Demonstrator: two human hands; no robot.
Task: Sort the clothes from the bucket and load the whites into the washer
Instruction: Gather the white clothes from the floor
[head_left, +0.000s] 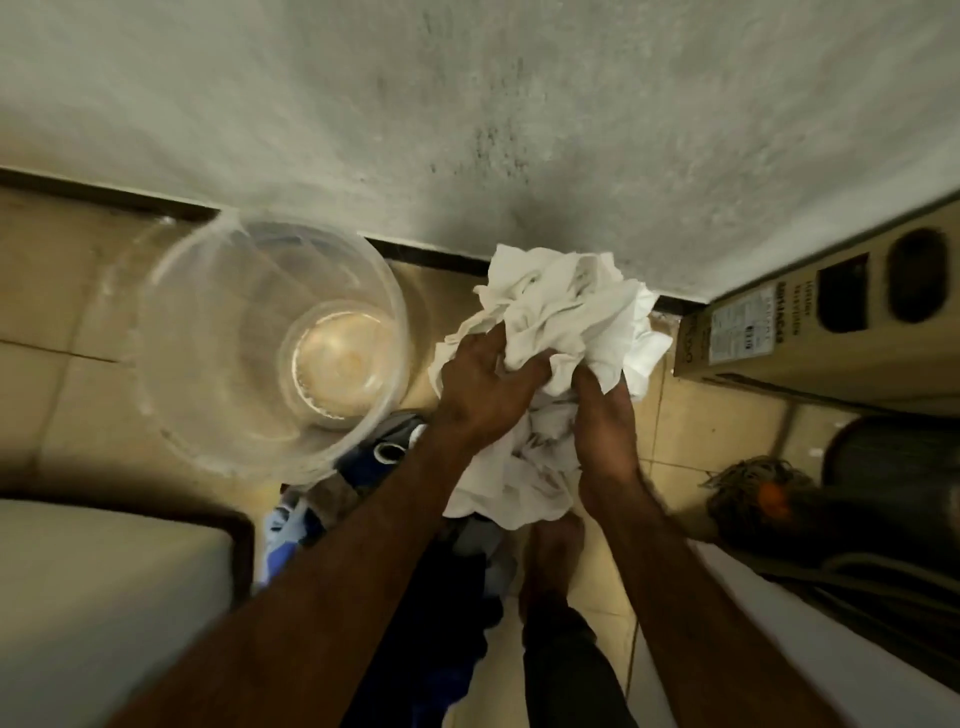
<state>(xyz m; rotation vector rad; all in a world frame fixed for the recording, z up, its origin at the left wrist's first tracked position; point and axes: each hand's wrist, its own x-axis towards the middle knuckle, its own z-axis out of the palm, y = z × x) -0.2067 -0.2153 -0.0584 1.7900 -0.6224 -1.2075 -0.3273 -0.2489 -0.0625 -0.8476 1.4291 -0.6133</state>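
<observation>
Near left: a white flat-topped unit (104, 597), possibly the washer. No door or drum shows, so I can't confirm.

At the feet: darks and blues heaped on the tiles as the coloured pile (332, 499), just beside the bucket. I read it as the reject heap, kept apart from the whites. A bare foot (553, 551) stands beside it.

Mid: both hands on the white bundle (566, 306). Left hand (480, 384) clutches it from the left, fingers dug into the folds. Right hand (605, 415) grips from below on the right. I judge the two-handed hold is there so no loose piece drops onto the coloureds. The bundle appears lifted off the floor, right of the bucket.

Left of the hands: clear bucket (208, 322) with nothing inside and its base visible. Sorting looks done, and the carry to the washer is not yet made.

Right: mop head (753, 488), then a cardboard box (810, 332) beyond it.

Far: stained wall (467, 104).
</observation>
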